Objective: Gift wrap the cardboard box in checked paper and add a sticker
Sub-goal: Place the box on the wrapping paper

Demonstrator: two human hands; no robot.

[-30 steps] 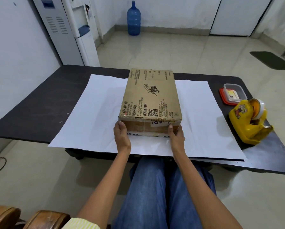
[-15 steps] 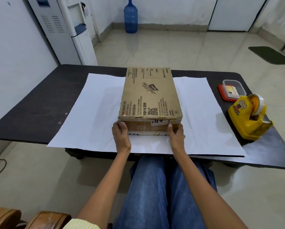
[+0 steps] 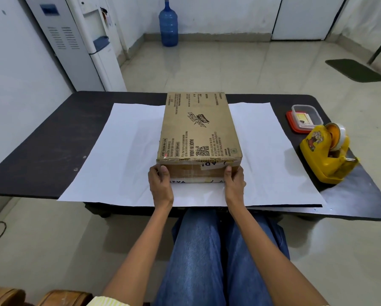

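A brown printed cardboard box (image 3: 197, 127) lies flat in the middle of a large sheet of paper (image 3: 123, 155) that shows its plain white side. The sheet covers most of the dark table (image 3: 41, 146). My left hand (image 3: 159, 184) grips the box's near left corner, thumb on the front face. My right hand (image 3: 234, 184) grips the near right corner the same way. The box's far end reaches past the sheet's far edge. A clear tub (image 3: 305, 117) on a red lid at the right holds small items; I cannot tell if they are stickers.
A yellow tape dispenser (image 3: 327, 155) stands on the table at the right, near the tub. A blue water bottle (image 3: 168, 24) stands on the floor beyond, a water cooler (image 3: 97, 38) at the left. My knees (image 3: 218, 250) are under the table's near edge.
Both hands keep their hold on the box's near corners. The box has shifted only slightly on the sheet; most of the difference is the camera's small tilt.
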